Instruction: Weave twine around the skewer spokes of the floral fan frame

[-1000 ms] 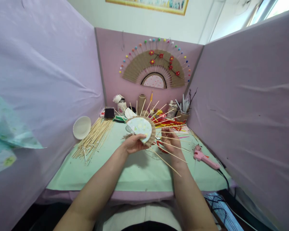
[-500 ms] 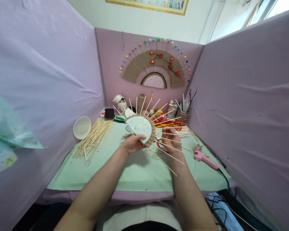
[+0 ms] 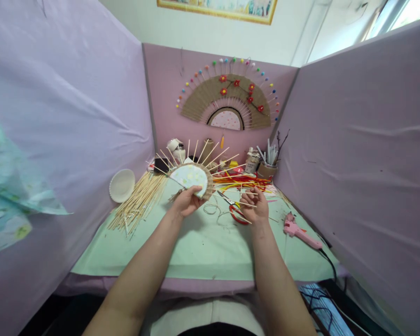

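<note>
My left hand (image 3: pixel 188 201) is closed on the lower right corner of a small half-round fan (image 3: pixel 189 176), thumb on top. Pale floral fabric covers its middle, a brown woven band runs round the curve, and thin bamboo sticks fan outward from it. My right hand (image 3: pixel 255 206) is to the right, among the tips of the lowest sticks. Its fingers are curled together; what is pinched in them, if anything, is too small to make out. Scissors (image 3: pixel 237 215) with red and yellow handles lie just left of that hand. Loops of thin twine (image 3: pixel 212 209) rest below the fan.
Loose bamboo sticks (image 3: pixel 138 201) and a white dish (image 3: pixel 122 185) are at the left. A pink glue gun (image 3: pixel 299 229) with its cord lies at the right. Red and yellow strips (image 3: pixel 243 181), jars and a pot (image 3: pixel 267 170) stand behind. A large decorated fan (image 3: pixel 203 100) hangs on the back panel.
The small fan has moved left and turned, its sticks pointing more upward. My right hand has shifted right, toward the stick tips. More of the scissors and twine shows between the hands.
</note>
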